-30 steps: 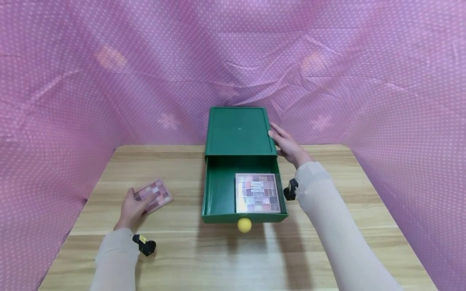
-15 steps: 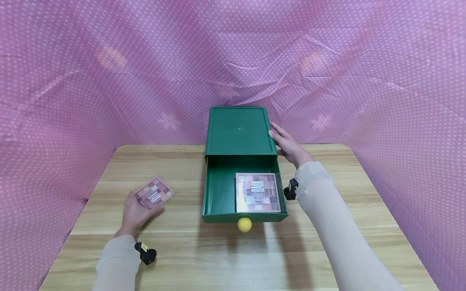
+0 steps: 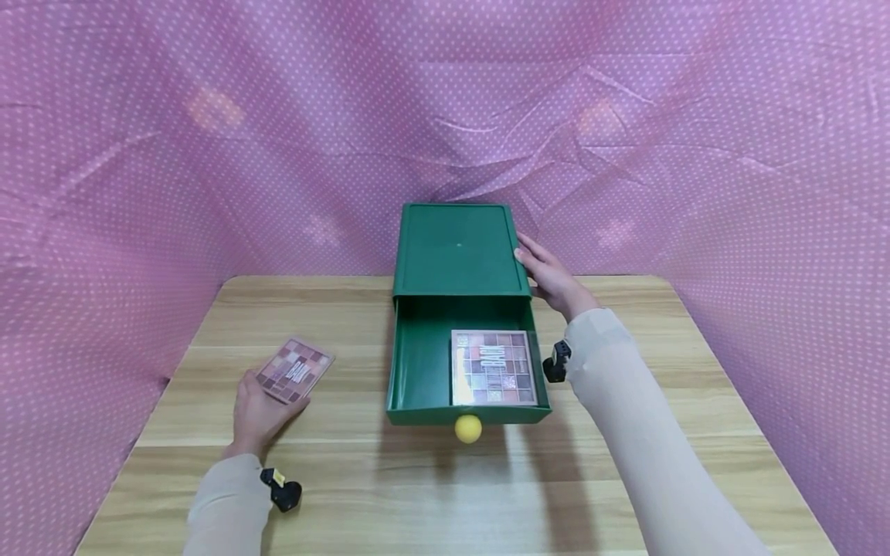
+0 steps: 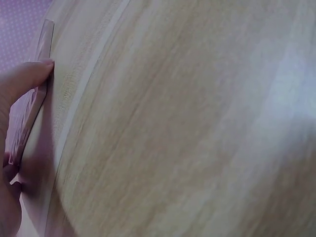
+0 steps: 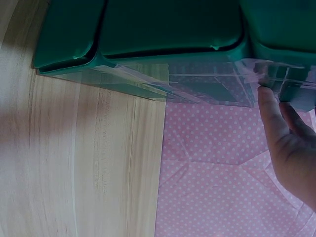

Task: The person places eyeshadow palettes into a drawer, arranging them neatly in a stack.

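Palette (image 3: pixel 296 371), lower left of the frame: we see its longer edges slant toward upper right, pinched in the left grip (image 3: pixel 257 413); the right grip (image 3: pixel 552 279), fingers extended, touches the green cabinet (image 3: pixel 455 255).

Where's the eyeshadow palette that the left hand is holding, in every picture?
Head: left of centre, the eyeshadow palette in the left hand.
Left wrist: along the left side, seen nearly edge-on.
Right wrist: not in it.
Shared landmark: the pink dotted cloth shows in all three.
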`<state>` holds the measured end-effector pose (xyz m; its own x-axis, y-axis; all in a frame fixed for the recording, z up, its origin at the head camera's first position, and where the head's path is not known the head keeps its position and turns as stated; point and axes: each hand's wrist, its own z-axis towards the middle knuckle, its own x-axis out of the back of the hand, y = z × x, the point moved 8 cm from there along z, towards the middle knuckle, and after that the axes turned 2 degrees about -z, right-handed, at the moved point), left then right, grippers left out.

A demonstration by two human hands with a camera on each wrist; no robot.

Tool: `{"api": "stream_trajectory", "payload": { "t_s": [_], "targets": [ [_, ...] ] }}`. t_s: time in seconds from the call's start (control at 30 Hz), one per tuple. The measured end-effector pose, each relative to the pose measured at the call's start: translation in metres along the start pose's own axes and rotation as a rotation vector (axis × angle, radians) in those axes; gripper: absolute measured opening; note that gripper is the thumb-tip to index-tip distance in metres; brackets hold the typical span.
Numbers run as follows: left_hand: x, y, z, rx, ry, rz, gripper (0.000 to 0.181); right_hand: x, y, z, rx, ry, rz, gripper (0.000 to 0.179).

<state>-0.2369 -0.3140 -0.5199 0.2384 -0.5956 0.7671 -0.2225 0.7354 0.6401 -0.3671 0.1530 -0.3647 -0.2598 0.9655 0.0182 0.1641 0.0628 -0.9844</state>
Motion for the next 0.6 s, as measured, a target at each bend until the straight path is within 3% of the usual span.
{"api": "stream_trajectory", "payload": {
  "t_s": [0.17, 0.37, 0.6],
  "targets": [
    [-0.0013, -0.0017, 0.0012, 0.017, -0.011, -0.008, 0.124, 0.0001, 0.0, 0.0002, -0.002, 0.001, 0.008, 0.047],
    [0.0, -0.0041, 0.001, 0.012, 0.033, -0.053, 0.123, -0.0006, -0.0005, -0.0003, 0.002, -0.006, 0.006, 0.047],
    [0.0013, -0.0045, -0.0017, 0.049, 0.063, -0.103, 0.121, -0.0008, -0.0016, 0.0003, 0.013, -0.009, -0.001, 0.047]
  ]
}}
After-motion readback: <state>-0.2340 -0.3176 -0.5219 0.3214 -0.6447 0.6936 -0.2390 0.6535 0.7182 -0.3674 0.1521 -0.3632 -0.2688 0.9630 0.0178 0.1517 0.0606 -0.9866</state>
